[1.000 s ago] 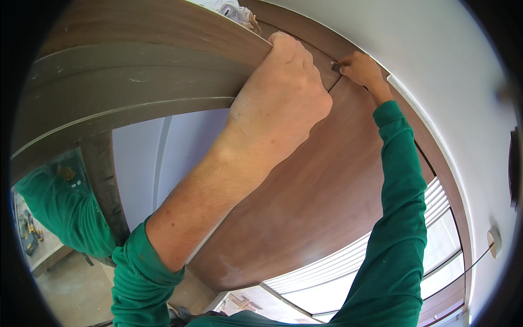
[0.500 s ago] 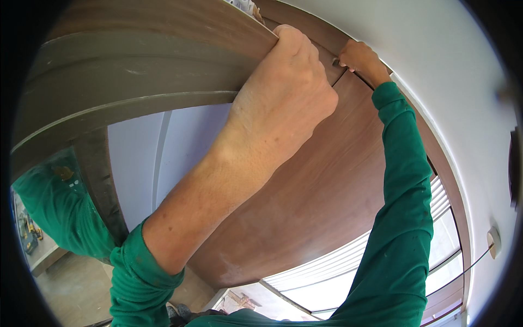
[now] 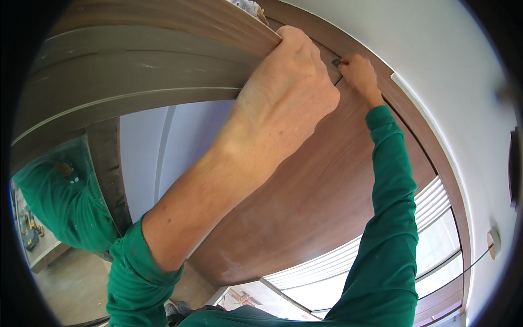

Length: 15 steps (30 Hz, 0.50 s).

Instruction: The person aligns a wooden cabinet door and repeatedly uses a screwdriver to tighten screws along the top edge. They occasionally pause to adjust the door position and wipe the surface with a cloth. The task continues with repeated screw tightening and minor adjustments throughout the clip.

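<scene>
My left hand (image 3: 297, 82) is closed over the edge of a brown wooden door panel (image 3: 158, 46), its fingertips hidden behind that edge. The door stands swung out to the left, with a grey-brown framed face toward me. Farther up and to the right, my right hand (image 3: 360, 76) has its fingers pinched together at a small dark fitting (image 3: 336, 62). That fitting sits at the gap near the top of a large brown wood panel (image 3: 305, 201). Exactly how the fingertips grip it is partly hidden.
A mirror (image 3: 60, 180) on the left reflects a green sleeve and some tools. White wall or ceiling (image 3: 436, 54) curves along the right. Below lie a slatted white blind (image 3: 327, 261) and a window. A round knob-like fitting with a cord (image 3: 493, 243) is at far right.
My right hand has shifted down slightly, its fingers now at the dark fitting, and its forearm has moved left. My left hand keeps its hold; the door has moved slightly.
</scene>
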Each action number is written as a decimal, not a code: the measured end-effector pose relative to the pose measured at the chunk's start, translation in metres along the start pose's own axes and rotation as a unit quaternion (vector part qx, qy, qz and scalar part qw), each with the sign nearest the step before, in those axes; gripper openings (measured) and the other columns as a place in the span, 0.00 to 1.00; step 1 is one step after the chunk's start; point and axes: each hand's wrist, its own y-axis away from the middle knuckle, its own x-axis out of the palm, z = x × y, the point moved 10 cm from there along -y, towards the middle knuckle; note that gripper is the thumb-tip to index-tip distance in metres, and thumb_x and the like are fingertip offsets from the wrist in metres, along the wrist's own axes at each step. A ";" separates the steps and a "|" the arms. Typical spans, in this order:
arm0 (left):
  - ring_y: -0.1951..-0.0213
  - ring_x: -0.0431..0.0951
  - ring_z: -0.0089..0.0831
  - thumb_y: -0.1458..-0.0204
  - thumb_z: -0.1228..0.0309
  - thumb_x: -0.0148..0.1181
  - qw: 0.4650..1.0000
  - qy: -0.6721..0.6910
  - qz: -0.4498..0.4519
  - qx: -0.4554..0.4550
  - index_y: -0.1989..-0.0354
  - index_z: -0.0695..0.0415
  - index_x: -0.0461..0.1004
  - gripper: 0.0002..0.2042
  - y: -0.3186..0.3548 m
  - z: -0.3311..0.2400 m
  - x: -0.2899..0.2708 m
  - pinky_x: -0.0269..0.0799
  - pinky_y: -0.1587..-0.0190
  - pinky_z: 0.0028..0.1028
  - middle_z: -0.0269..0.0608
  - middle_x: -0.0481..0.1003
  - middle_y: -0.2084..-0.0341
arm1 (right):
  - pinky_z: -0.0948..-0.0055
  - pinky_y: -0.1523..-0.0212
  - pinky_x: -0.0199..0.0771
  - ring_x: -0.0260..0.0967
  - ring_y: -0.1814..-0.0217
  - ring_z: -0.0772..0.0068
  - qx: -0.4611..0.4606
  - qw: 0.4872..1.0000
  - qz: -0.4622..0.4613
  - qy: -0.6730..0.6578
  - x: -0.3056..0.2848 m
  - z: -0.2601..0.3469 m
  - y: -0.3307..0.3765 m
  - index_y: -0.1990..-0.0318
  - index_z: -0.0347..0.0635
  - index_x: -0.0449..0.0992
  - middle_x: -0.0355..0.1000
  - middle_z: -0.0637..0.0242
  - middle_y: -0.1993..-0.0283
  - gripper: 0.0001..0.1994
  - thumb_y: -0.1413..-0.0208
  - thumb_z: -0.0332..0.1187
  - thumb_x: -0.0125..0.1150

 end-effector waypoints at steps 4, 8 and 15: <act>0.53 0.80 0.53 0.50 0.59 0.67 1.000 0.002 -0.005 0.004 0.59 0.53 0.81 0.14 0.002 0.002 0.000 0.67 0.47 0.57 0.48 0.82 0.64 | 0.51 0.43 0.80 0.80 0.47 0.43 0.002 1.000 -0.014 -0.026 -0.002 0.007 0.014 0.48 0.53 0.88 0.83 0.52 0.52 0.17 0.43 0.40 0.65; 0.53 0.80 0.53 0.50 0.59 0.68 1.000 0.007 -0.016 0.011 0.59 0.53 0.81 0.14 0.000 -0.002 -0.001 0.67 0.46 0.58 0.48 0.82 0.64 | 0.51 0.45 0.80 0.80 0.48 0.45 -0.013 1.000 0.001 0.011 -0.008 0.000 0.006 0.48 0.54 0.88 0.83 0.51 0.55 0.17 0.44 0.39 0.64; 0.52 0.80 0.54 0.50 0.59 0.68 1.000 0.010 -0.026 0.009 0.59 0.52 0.81 0.15 0.005 -0.003 -0.006 0.66 0.46 0.59 0.48 0.82 0.63 | 0.53 0.53 0.82 0.83 0.58 0.50 -0.017 0.990 0.122 0.063 -0.018 0.024 -0.030 0.64 0.37 0.85 0.84 0.49 0.62 0.11 0.49 0.36 0.65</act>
